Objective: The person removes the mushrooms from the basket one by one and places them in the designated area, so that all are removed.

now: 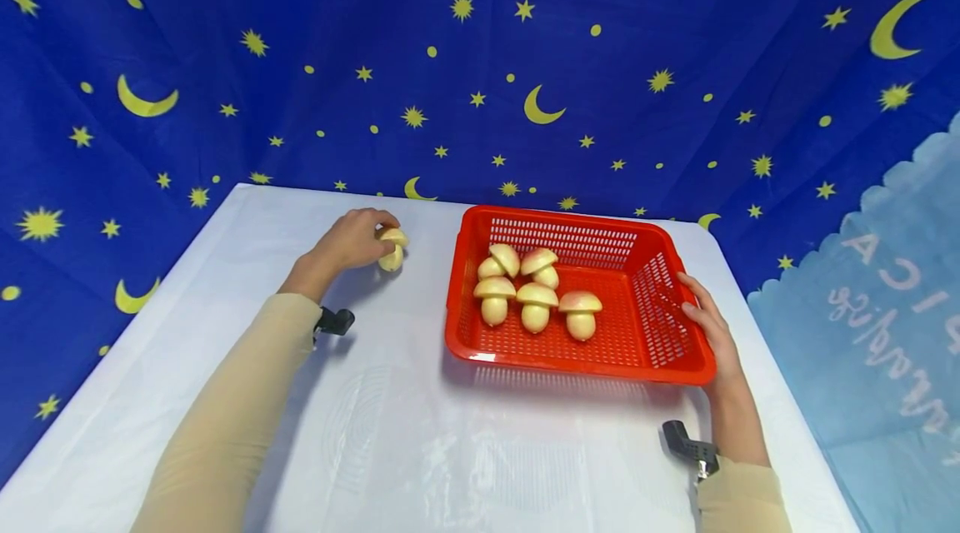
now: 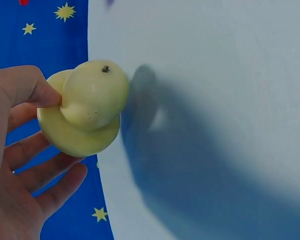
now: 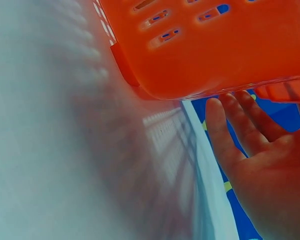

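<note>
Evidently, we have the left hand [image 1: 351, 241] pinching a pale mushroom [image 1: 396, 254] between thumb and fingers, to the left of the red basket [image 1: 577, 367]. Its rounded surface looks smooth, so we judge that a slack pinch could let it twist and drop beside the basket. The right hand [image 1: 716, 337] lies against the basket's right end, fingers fairly straight rather than wrapped round it; a careless push there might slide the basket or jostle the five mushrooms [image 1: 537, 295] in its left half. Under the basket we see a white table [image 1: 420, 433], glossy in front; behind it hangs a dark blue cloth [image 1: 480, 58] with yellow moons and stars, and to its right a light-blue panel [image 1: 847, 333] bearing lettering.
</note>
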`<control>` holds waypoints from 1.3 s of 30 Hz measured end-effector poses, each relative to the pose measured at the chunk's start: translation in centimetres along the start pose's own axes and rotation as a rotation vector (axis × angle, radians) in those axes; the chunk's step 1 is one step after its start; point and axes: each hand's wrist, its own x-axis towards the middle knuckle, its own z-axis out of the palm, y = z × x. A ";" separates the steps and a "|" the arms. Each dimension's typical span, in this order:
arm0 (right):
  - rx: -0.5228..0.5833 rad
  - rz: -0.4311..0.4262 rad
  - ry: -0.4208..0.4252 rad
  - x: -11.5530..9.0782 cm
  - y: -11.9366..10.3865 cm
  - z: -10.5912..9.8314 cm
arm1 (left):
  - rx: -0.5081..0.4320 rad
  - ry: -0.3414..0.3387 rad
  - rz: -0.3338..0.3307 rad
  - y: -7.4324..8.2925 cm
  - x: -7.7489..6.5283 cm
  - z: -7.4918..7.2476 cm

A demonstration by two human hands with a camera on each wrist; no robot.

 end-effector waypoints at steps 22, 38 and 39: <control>-0.009 -0.016 -0.010 0.2 0.1 -0.1 | -0.057 -0.022 -0.020 -0.9 -0.3 0.6; -0.041 -0.023 0.003 0.2 0.2 0.0 | -0.051 -0.035 -0.004 -1.0 -0.6 0.2; -0.042 -0.023 0.004 0.2 0.2 0.0 | -0.045 -0.039 -0.004 -0.9 -0.6 0.1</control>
